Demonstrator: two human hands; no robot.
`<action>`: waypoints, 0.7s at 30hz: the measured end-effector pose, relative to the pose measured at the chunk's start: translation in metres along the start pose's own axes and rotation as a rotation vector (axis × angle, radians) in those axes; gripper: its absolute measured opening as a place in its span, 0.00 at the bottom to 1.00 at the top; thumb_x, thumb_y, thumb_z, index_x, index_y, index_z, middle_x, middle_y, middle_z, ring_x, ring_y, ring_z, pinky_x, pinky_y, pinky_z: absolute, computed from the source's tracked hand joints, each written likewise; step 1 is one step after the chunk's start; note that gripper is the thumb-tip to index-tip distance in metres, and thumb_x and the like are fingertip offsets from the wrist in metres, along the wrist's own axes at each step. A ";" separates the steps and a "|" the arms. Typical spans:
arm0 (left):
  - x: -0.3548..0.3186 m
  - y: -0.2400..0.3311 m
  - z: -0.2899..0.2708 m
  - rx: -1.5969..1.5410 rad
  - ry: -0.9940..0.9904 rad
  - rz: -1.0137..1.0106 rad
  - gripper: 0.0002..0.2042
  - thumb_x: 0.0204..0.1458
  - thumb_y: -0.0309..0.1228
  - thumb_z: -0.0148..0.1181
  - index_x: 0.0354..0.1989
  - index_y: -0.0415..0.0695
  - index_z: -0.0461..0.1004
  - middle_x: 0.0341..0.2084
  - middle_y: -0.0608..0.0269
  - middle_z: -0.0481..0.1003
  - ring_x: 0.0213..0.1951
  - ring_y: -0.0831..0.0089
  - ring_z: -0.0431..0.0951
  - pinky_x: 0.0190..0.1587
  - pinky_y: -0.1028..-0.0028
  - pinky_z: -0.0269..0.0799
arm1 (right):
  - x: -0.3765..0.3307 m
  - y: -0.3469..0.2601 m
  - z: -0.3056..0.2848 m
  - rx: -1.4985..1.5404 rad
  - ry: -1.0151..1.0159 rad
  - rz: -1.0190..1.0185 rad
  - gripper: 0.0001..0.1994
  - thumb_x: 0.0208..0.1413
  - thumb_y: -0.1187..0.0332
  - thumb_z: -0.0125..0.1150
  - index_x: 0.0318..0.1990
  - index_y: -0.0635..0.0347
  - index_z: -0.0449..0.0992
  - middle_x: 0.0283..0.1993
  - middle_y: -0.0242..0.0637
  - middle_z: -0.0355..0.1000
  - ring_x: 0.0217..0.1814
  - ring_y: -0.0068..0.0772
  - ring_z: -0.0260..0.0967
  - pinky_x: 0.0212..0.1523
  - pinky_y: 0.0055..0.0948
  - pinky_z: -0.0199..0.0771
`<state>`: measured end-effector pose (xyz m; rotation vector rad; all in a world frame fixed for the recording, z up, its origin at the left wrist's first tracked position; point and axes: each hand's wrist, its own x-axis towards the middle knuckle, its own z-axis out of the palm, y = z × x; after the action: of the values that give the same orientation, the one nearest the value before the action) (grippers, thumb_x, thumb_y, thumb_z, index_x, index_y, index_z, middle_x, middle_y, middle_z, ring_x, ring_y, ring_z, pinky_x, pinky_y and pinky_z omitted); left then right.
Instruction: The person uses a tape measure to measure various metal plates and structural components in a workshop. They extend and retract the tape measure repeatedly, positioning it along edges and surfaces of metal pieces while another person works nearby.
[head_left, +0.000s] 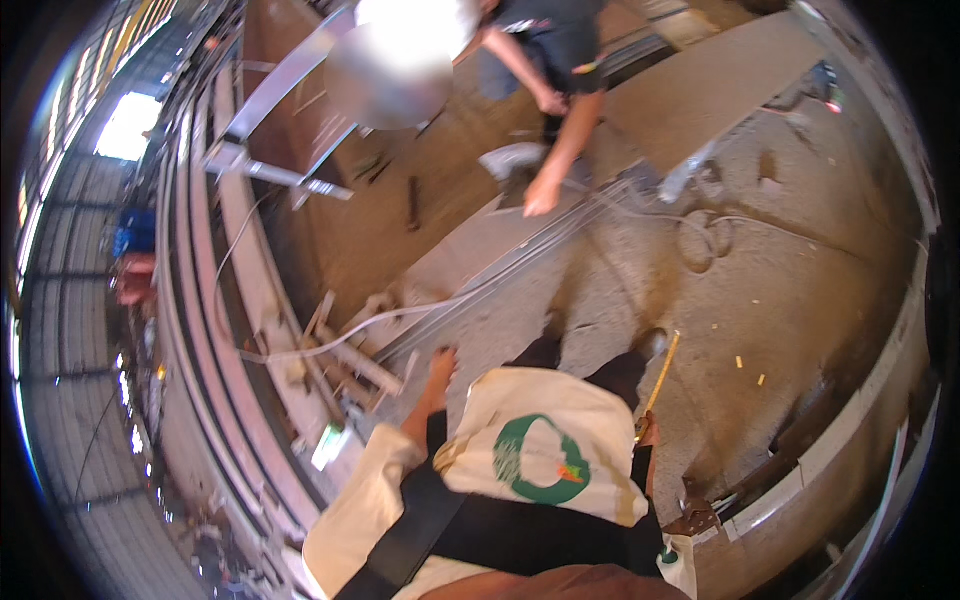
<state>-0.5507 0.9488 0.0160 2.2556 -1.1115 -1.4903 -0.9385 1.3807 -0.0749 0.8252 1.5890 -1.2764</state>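
My right hand (pixel 649 431) is low at my right side, closed around a tape measure. Its yellow blade (pixel 665 372) sticks out forward over the concrete floor. My left hand (pixel 442 366) hangs in front of my left side, nearest to some wood scraps; its small fingers look loosely apart and hold nothing I can see. A cream apron (pixel 540 400) with a green ring print covers my front. Ahead, a co-worker in dark clothes bends over metal sheets, one hand (pixel 543 196) reaching down near long metal bars (pixel 520 250).
Brown metal sheets (pixel 330 220) lie ahead, with a dark slim tool (pixel 413 203) on one. A pale cable (pixel 400 312) winds across the bars and floor. Long steel beams (pixel 215 300) run along the left, beside wood pieces (pixel 365 365). A metal frame (pixel 285 176) stands upper left.
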 end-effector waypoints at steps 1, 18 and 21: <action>-0.012 -0.005 0.019 -0.021 0.018 -0.047 0.25 0.53 0.47 0.62 0.55 0.44 0.71 0.40 0.56 0.76 0.37 0.63 0.77 0.36 0.62 0.75 | 0.016 -0.020 -0.022 0.006 -0.015 -0.098 0.20 0.52 0.48 0.63 0.39 0.56 0.75 0.23 0.33 0.67 0.20 0.33 0.69 0.21 0.32 0.72; -0.143 0.013 0.266 -0.143 -0.185 -0.145 0.31 0.55 0.47 0.61 0.63 0.40 0.64 0.59 0.49 0.68 0.54 0.53 0.74 0.49 0.56 0.74 | 0.034 -0.284 -0.091 -0.474 0.051 -0.006 0.20 0.52 0.40 0.56 0.36 0.46 0.69 0.21 0.34 0.63 0.15 0.35 0.63 0.16 0.35 0.62; -0.133 0.001 0.291 -0.101 -0.133 -0.051 0.29 0.50 0.47 0.63 0.56 0.39 0.71 0.42 0.48 0.78 0.41 0.58 0.80 0.39 0.62 0.78 | 0.100 -0.306 -0.107 -0.462 0.029 0.063 0.21 0.52 0.40 0.56 0.34 0.47 0.68 0.22 0.34 0.64 0.15 0.36 0.63 0.15 0.36 0.61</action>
<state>-0.8279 1.1028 -0.0250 2.1600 -0.9960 -1.6979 -1.2759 1.4070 -0.0518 0.5947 1.7724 -0.8058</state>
